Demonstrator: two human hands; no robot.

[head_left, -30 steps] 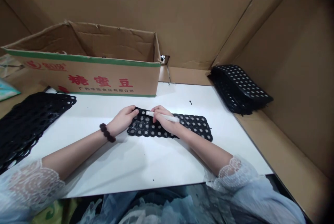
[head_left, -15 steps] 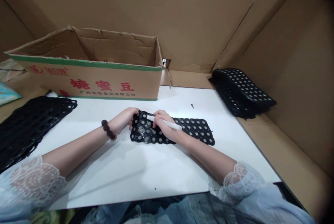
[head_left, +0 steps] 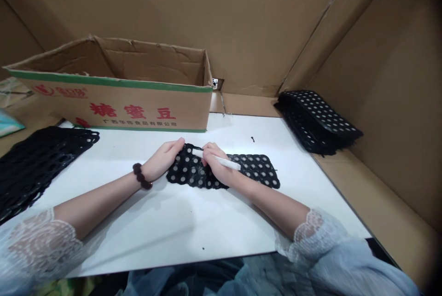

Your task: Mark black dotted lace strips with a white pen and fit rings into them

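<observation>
A black sheet with rows of pale round dots (head_left: 257,169) lies across the white table in front of me. My left hand (head_left: 164,158) grips its upper left corner, thumb on top and the other fingers mostly hidden below. In my right hand (head_left: 217,162) is a slim white pen-like tool (head_left: 226,163), held like a pencil. The tool's tip points left and down at the dots near the sheet's left end; whether it touches them I cannot tell. My right wrist rests over the middle of the sheet.
An open cardboard box (head_left: 138,102) with red lettering stands at the back left. Black perforated sheets (head_left: 44,162) lie at the left. A pile of dotted black sheets (head_left: 317,118) sits at the back right, near the cardboard wall (head_left: 386,116). A small black scrap (head_left: 252,139) lies behind the sheet.
My left thumb has come up over the sheet's corner, and that left end now looks slightly raised or tilted. My right hand still holds the white tool near the same spot.
</observation>
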